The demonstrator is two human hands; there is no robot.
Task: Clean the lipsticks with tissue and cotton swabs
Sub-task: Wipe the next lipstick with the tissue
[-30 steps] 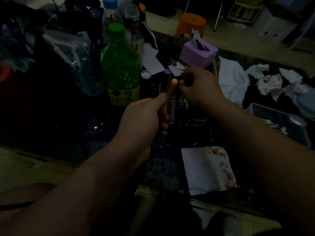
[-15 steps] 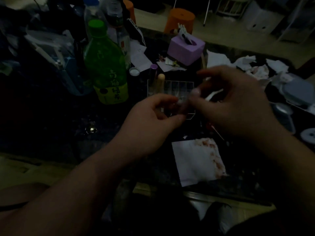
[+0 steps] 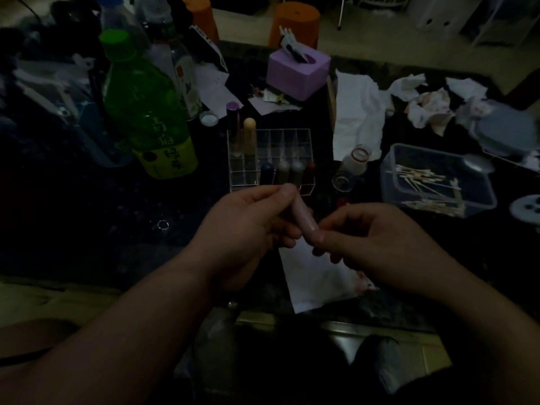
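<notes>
**Pink lipstick (image 3: 304, 220) pinched by both hands just in front of the clear rack (image 3: 292, 141)**

Left of the rack, a green bottle (image 3: 146, 112) stands upright on the dark desk (image 3: 87, 200). In the rack's back-left cells a purple-capped tube (image 3: 233, 127) and a beige tube (image 3: 250, 135) stand upright, and four more tubes (image 3: 289, 171) fill its front row. Just in front of the rack, the left hand (image 3: 245, 229) has its fingers curled round the lipstick's upper end, thumb on top. The lipstick slants down to the right, held off the desk above a white tissue (image 3: 312, 279) with red stains. Behind the rack sits a purple tissue box (image 3: 298, 71). The right hand (image 3: 380, 241), in front and right of the rack, pinches the lipstick's lower end between thumb and fingers. Just right of the rack is a small glass bottle (image 3: 353, 165); farther right, a plastic box (image 3: 390, 176) holds cotton swabs (image 3: 423, 182).
</notes>
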